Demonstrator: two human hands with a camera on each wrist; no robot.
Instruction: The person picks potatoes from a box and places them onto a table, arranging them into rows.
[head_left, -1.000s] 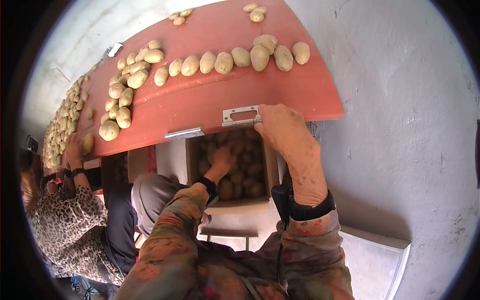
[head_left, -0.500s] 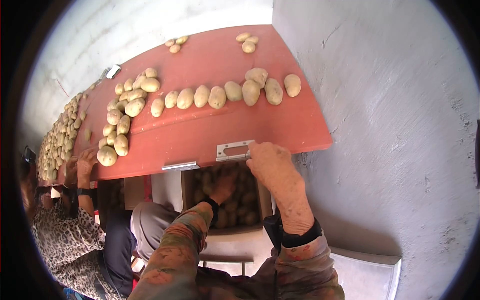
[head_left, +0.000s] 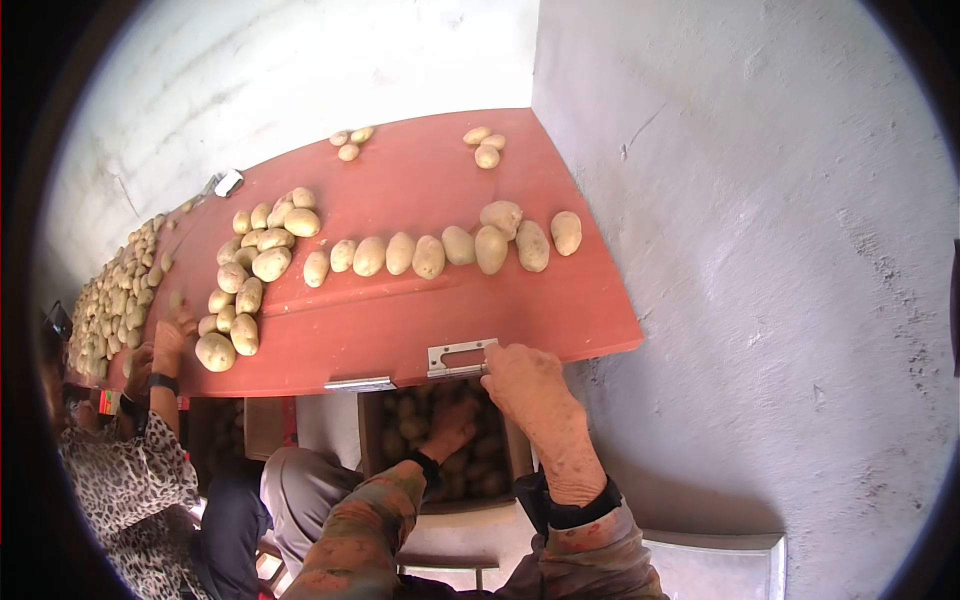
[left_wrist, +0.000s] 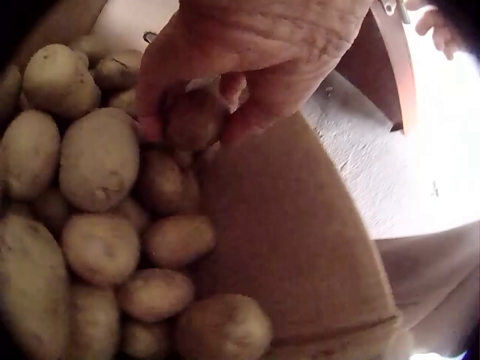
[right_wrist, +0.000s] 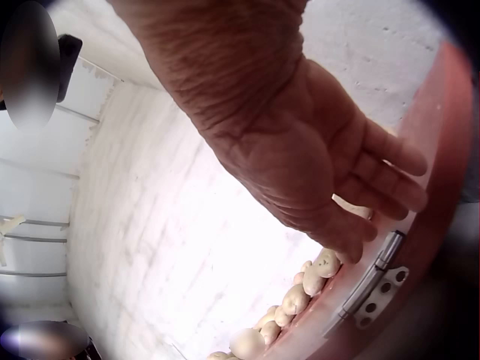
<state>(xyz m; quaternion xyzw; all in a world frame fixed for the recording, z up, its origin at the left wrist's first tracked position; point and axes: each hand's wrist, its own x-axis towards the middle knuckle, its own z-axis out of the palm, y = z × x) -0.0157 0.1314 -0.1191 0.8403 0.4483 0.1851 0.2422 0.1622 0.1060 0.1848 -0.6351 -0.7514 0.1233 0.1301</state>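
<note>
My left hand (head_left: 452,428) reaches down into a cardboard box (head_left: 518,455) of potatoes under the table edge. In the left wrist view its thumb and fingers pinch a small dark potato (left_wrist: 193,120) beside the box wall. Several more potatoes (left_wrist: 101,161) are heaped around it, of mixed sizes. My right hand (head_left: 530,385) rests on the front edge of the red table (head_left: 400,330), right by a metal hinge (head_left: 460,358). In the right wrist view its fingers (right_wrist: 390,184) extend loosely over the edge and hold nothing.
A row of potatoes (head_left: 400,254) lies across the tabletop, joining a cluster (head_left: 272,264) on the left. Small groups sit at the back, and a large heap (head_left: 115,300) lies far left. Another person's hand (head_left: 172,340) is at the table there. A wall (head_left: 740,250) bounds the right.
The head view has tilted up, so the table and box sit lower in it. My left hand stays inside the box, now nearer its right side. My right hand keeps its place by the hinge.
</note>
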